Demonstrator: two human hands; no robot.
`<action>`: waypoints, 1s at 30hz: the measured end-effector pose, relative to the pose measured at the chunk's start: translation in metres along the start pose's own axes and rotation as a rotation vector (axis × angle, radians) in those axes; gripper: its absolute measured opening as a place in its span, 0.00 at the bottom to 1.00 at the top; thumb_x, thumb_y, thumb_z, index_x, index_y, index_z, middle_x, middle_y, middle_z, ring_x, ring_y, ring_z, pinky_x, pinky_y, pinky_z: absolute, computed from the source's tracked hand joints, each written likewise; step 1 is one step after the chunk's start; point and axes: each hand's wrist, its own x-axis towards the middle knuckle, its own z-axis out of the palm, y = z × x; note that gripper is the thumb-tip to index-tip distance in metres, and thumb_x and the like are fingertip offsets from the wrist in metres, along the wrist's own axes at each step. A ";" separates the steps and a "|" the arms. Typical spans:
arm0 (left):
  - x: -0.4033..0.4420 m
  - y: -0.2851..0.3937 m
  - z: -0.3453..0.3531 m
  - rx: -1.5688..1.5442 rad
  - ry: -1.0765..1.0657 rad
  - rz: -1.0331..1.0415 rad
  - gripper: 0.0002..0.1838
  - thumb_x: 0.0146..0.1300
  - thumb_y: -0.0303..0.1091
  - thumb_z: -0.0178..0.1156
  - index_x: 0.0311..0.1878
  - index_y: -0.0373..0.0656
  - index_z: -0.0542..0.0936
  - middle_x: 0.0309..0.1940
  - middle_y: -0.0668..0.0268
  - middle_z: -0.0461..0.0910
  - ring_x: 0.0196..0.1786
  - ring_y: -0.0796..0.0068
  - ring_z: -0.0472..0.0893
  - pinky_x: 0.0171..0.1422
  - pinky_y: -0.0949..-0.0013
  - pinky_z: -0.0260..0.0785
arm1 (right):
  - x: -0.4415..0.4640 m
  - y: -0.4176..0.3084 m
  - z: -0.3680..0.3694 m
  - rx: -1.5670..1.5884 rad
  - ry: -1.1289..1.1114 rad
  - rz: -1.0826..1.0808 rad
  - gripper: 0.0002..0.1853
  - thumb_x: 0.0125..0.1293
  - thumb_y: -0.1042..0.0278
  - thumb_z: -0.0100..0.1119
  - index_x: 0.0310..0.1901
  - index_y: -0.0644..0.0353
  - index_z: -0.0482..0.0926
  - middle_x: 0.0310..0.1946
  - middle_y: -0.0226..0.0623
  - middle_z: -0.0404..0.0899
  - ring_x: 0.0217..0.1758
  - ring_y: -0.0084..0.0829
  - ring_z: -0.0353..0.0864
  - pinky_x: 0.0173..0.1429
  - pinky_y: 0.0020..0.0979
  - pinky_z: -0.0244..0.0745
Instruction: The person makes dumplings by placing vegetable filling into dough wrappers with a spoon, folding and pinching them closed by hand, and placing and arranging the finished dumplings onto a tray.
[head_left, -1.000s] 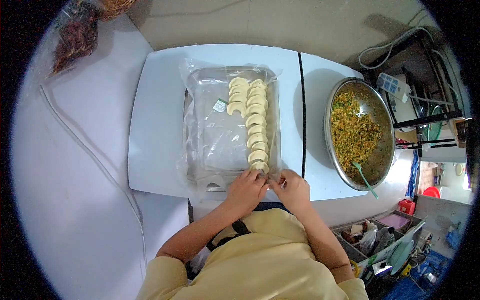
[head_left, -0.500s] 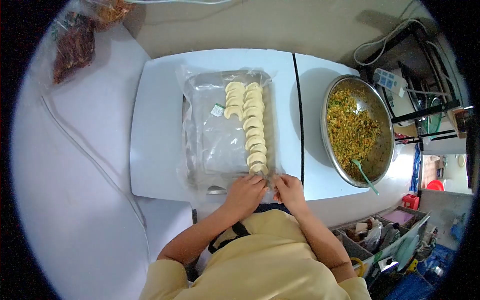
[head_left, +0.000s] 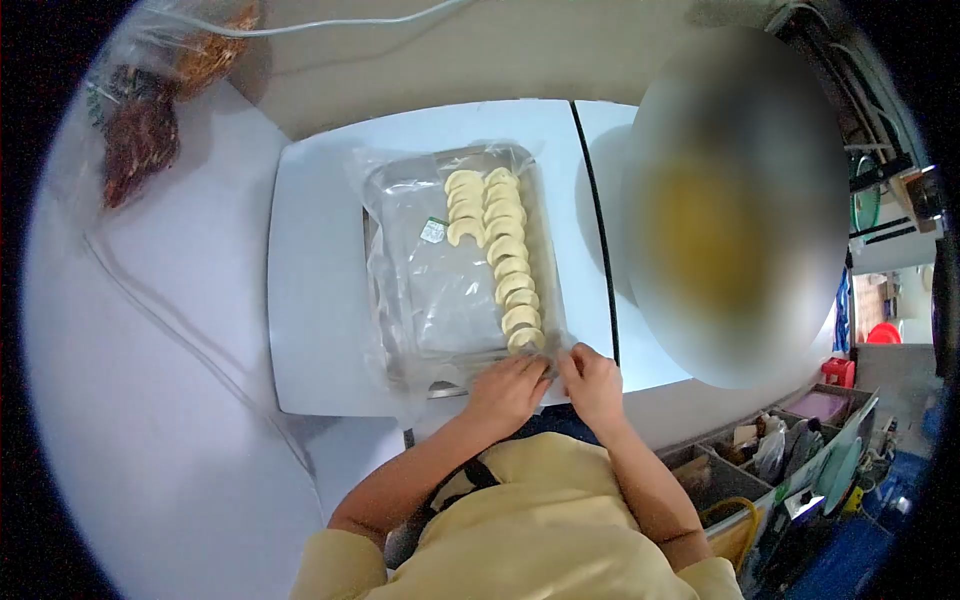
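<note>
A metal tray (head_left: 545,250) lined with a clear plastic sheet (head_left: 425,290) stands on the white table. Crescent-shaped dumplings (head_left: 512,268) lie on the sheet in two columns, the right one longer. My left hand (head_left: 507,393) is at the tray's near edge, just below the last dumpling, its fingers closed on the gathered plastic. Close beside it on the right, my right hand (head_left: 594,388) pinches the same sheet near the corner. The fingertips partly hide what lies between them. A small green-and-white label (head_left: 433,230) shows on the plastic, left of the dumplings.
Right of the table's dark seam (head_left: 592,200), a smeared blur covers the large bowl (head_left: 715,240). Plastic-wrapped reddish-brown food (head_left: 142,140) sits at the far left. A pale cable (head_left: 200,350) runs across the left surface. Divided bins (head_left: 720,470) stand low at the right.
The view has turned slightly, and a blur now covers the bowl of chopped filling. Both hands keep hold of the plastic at the same corner; the dumplings have not moved on the tray.
</note>
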 end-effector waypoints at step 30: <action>0.030 -0.028 -0.027 -0.491 0.858 -0.163 0.10 0.67 0.37 0.47 0.35 0.41 0.72 0.33 0.67 0.71 0.39 0.72 0.71 0.50 0.68 0.65 | -0.143 0.133 -0.090 0.258 0.393 0.306 0.15 0.67 0.55 0.50 0.35 0.59 0.78 0.23 0.44 0.78 0.28 0.45 0.79 0.32 0.40 0.71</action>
